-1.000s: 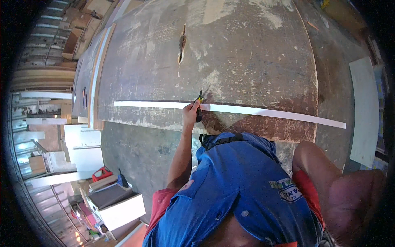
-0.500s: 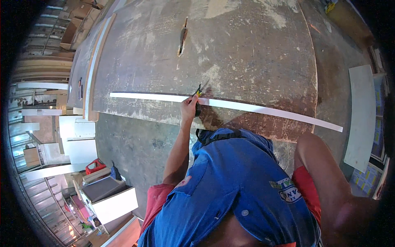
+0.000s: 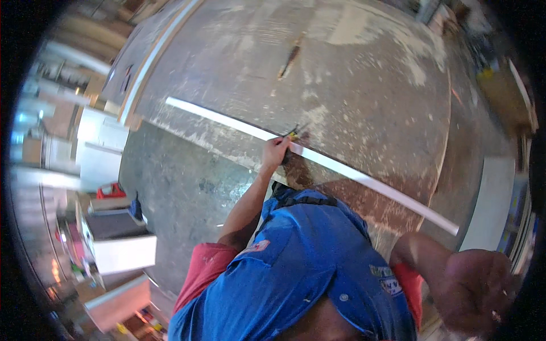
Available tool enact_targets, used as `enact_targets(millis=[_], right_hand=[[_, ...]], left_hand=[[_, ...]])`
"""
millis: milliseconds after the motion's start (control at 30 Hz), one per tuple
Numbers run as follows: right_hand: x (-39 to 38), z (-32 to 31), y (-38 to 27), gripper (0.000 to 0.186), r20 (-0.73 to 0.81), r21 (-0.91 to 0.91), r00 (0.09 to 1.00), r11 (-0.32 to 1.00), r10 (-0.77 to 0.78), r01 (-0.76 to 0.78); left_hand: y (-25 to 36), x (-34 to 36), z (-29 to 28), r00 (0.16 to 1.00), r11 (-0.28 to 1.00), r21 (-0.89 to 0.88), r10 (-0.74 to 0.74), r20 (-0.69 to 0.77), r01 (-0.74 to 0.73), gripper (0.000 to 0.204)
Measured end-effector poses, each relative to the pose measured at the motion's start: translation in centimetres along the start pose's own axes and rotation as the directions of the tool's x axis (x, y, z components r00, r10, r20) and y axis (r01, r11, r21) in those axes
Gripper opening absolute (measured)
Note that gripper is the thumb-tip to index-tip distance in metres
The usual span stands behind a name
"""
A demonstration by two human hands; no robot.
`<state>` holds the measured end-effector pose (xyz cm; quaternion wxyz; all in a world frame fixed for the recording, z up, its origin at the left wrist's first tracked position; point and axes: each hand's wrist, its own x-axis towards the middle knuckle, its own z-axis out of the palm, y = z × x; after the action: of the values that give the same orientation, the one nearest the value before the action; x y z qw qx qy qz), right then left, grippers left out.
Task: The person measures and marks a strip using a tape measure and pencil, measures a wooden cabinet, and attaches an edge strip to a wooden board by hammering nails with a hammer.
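Observation:
My left hand [image 3: 275,152] is closed round a small black-and-yellow hand tool [image 3: 292,136]. Its dark tip points away from me, and my fingers hide most of it, so its kind is unclear. That hand covers part of a long, narrow white strip [image 3: 369,183], which lies slantwise along the near side of a worn brown board [image 3: 364,108]. Whether my fingers also grip the strip cannot be made out. At the lower right, raised close to the camera and away from the strip, is my right hand [image 3: 478,290], dark and blurred; its fingers are not distinct.
A wood-edged strip [image 3: 156,57] runs along the board's left side. The board has a dark slot [image 3: 291,57] in it. A white-fronted box [image 3: 124,254] and a red case [image 3: 110,191] stand at the left. A pale panel [image 3: 490,199] lies at the right.
The view has turned, so the strip now slopes more steeply down to the right. My right hand has come into view at the lower right. My left hand keeps its hold on the tool.

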<state>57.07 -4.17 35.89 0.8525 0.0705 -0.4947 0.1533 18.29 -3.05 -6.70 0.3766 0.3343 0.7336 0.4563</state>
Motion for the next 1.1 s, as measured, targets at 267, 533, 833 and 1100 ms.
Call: enact_targets(millis=[267, 533, 833, 1100], right_hand=[[-6.8, -2.1, 3.8, 0.019, 0.101, -0.614, 0.916, 0.748, 0.389, -0.251], [-23.4, -6.0, 6.9, 0.039, 0.026, -0.662, -0.22, -0.148, 0.975, -0.734], [-30.3, -5.6, 7.2, 0.074, 0.411, 0.154, -0.56, -0.66, 0.72, -0.735], [-33.3, -13.6, 8.3, 0.045, 0.103, 0.159, -0.574, -0.583, 0.812, -0.796]], left_hand=[[3.9, -2.0, 0.1, 0.996, 0.997, 0.035, -0.07, -0.052, 0.072, 0.043], [6.4, -4.1, 2.2, 0.993, 0.995, -0.018, -0.093, 0.07, 0.095, 0.038], [14.7, -9.9, 5.3, 0.865, 0.965, -0.078, 0.259, 0.43, -0.25, 0.069], [10.5, -6.2, -2.2, 0.983, 0.972, 0.147, 0.186, -0.006, -0.183, 0.059]])
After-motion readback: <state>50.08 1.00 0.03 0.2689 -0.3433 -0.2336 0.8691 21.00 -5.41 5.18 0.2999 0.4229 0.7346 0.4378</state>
